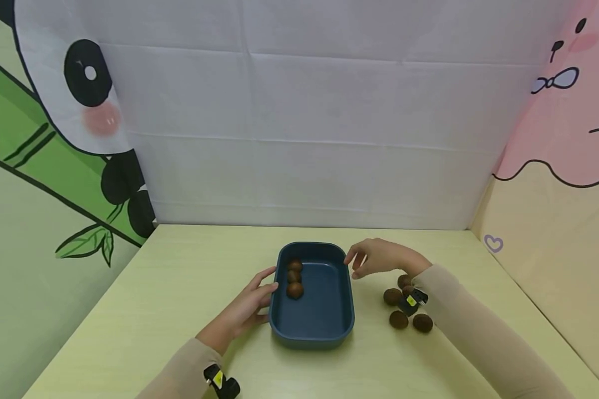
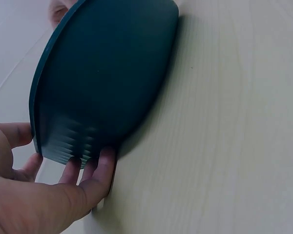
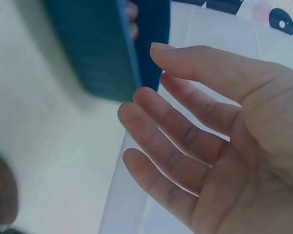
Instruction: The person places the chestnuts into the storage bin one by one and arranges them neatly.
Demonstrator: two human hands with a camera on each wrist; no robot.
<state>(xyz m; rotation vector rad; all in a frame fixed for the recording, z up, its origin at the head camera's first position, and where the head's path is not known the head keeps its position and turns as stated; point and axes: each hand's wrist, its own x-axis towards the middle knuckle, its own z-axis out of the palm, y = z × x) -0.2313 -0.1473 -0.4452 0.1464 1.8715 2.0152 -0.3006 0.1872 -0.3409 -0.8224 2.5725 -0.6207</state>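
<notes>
A deep blue rectangular box (image 1: 311, 343) stands on the table with three brown round balls (image 1: 295, 290) lined up along its left inner side. My left hand (image 1: 249, 305) touches the box's left outer wall, its fingertips (image 2: 106, 158) against the side and the thumb near the rim. Beside the upper right rim, my right hand (image 1: 379, 257) hovers with loosely bent fingers and nothing between them. In the right wrist view its palm and fingers (image 3: 146, 131) show bare, next to the box wall (image 3: 95, 58).
Several more brown balls (image 1: 398, 320) lie on the table to the right of the box, some partly hidden by the right wrist. A pale wood-look table (image 1: 179, 288) extends back to a white sheet (image 1: 319, 111). Cartoon-printed walls flank both sides.
</notes>
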